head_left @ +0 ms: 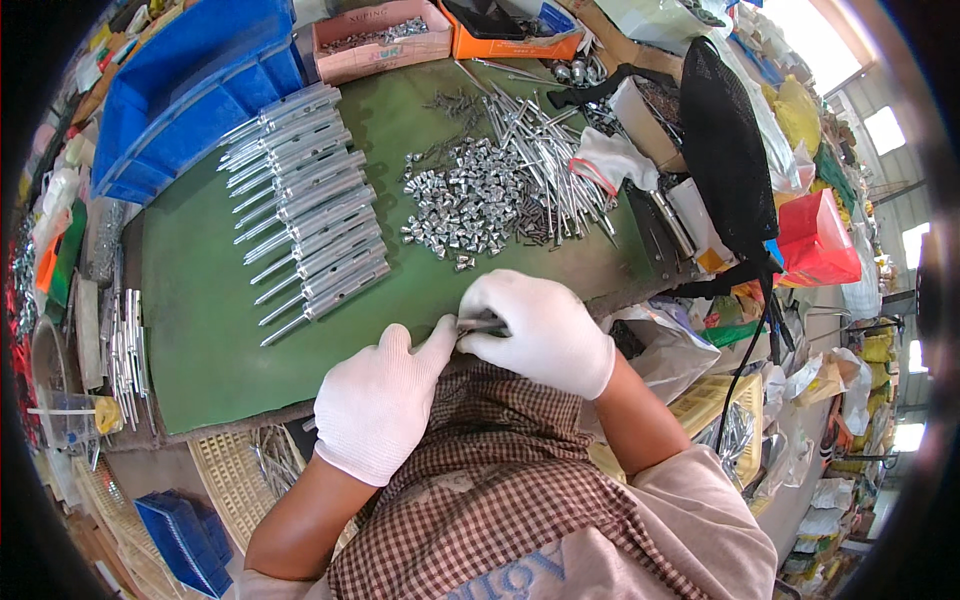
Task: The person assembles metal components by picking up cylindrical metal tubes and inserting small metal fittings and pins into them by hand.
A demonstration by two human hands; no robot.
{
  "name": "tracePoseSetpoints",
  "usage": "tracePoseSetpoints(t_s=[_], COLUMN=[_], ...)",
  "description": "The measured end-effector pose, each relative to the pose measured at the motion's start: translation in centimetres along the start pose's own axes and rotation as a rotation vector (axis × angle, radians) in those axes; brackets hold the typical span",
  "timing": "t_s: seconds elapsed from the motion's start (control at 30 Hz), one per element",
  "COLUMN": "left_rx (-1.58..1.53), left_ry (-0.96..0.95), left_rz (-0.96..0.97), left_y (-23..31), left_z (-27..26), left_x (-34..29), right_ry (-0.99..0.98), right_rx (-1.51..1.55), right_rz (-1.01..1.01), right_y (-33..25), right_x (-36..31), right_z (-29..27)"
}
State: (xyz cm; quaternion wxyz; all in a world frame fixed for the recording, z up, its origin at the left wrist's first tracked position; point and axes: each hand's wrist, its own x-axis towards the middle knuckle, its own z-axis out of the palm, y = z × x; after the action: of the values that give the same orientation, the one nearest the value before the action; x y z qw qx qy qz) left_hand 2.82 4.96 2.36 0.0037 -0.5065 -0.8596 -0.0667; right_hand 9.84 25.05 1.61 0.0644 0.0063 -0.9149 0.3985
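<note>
The small grey metal part [482, 324] looks hard, light and maybe slippery, best held by its sides, and it is pinched in the right hand [540, 330], while I can't tell if the left hand [380, 400] grips too, near the green table's [195, 370] front edge

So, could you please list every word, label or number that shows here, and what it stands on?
I won't copy wording out, but this is where it stands:
Pink box: lettering on the inner back wall and the front.
Shirt: large blue-grey letters, upside down in the picture, partly cut off.
Orange box: dark print, too small to read.
Metal piece in the right hand: no lettering visible.
</note>
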Motion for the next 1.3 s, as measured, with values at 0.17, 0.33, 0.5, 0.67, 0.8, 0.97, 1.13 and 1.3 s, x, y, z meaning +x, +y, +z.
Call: tracePoseSetpoints(t_s=[0.17,0.33,0.5,0.67,0.8,0.97,1.13,1.3], left_rx=[-0.042,-0.093,-0.104,-0.007,0.005,0.310,-0.046,-0.113], left_ry=[-0.073,-0.089,-0.123,-0.065,-0.016,-0.065,-0.002,0.282], left_rz=[-0.034,-0.091,-0.103,0.004,0.015,0.043,-0.135,-0.569], left_y=[0.2,0.4,0.3,0.0,0.5,3.0,-0.2,-4.6], left_z=[-0.6,-0.9,-1.0,-0.4,-0.9,-0.4,-1.0,-0.8], left_x=[0.5,0.7,0.9,0.8,1.3,3.0,-0.8,-16.0], right_ry=[0.248,0.378,0.413,0.475,0.496,0.518,0.396,0.332], right_rx=[0.514,1.532,1.494,1.122,1.166,1.315,1.590,1.542], right_rz=[0.068,0.065,-0.044,0.022,0.021,-0.061,-0.061,0.023], right_y=[0.0,-0.2,-0.3,-1.4,-1.1,0.9,1.8,1.0], right_x=[0.6,1.8,2.1,1.4,1.4,0.8,1.2,1.2], right_z=[1.2,4.1,4.7,5.4,5.6,5.3,4.5,4.1])
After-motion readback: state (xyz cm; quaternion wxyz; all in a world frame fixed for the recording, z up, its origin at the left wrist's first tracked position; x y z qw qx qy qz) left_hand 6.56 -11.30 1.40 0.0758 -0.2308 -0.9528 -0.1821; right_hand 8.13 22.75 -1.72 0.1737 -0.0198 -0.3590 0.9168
